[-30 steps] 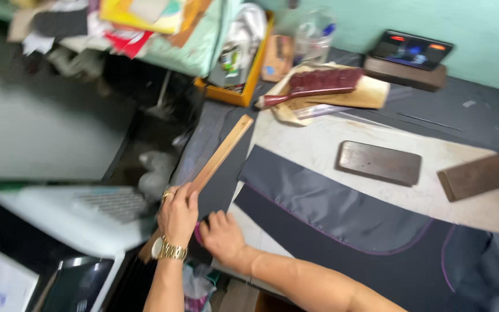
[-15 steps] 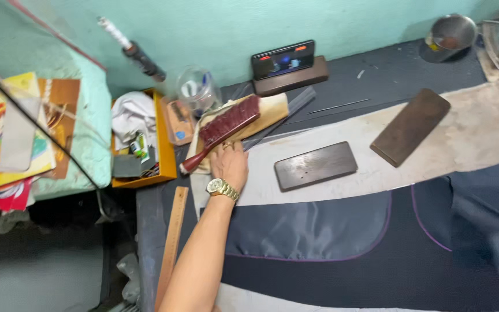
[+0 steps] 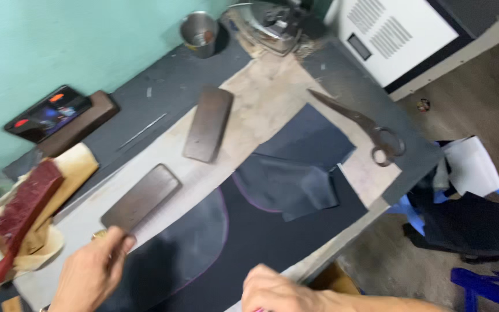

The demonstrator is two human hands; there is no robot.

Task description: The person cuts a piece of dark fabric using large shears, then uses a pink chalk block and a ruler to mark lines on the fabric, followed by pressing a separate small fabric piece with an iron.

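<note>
Dark fabric (image 3: 249, 231) lies flat at lower center of the desk (image 3: 163, 92), left hand (image 3: 90, 274) loosely curled touching the near flat block (image 3: 141, 197), right hand (image 3: 275, 290) clenched at the bottom edge.

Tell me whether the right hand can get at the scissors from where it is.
Probably yes. The right hand is at the near table edge; the scissors lie in the open toward the far right corner, with only flat dark cloth between. It's a long reach, though.

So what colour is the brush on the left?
The brush is dark red with a reddish handle, seen in the head view, a bit blurry.
</note>
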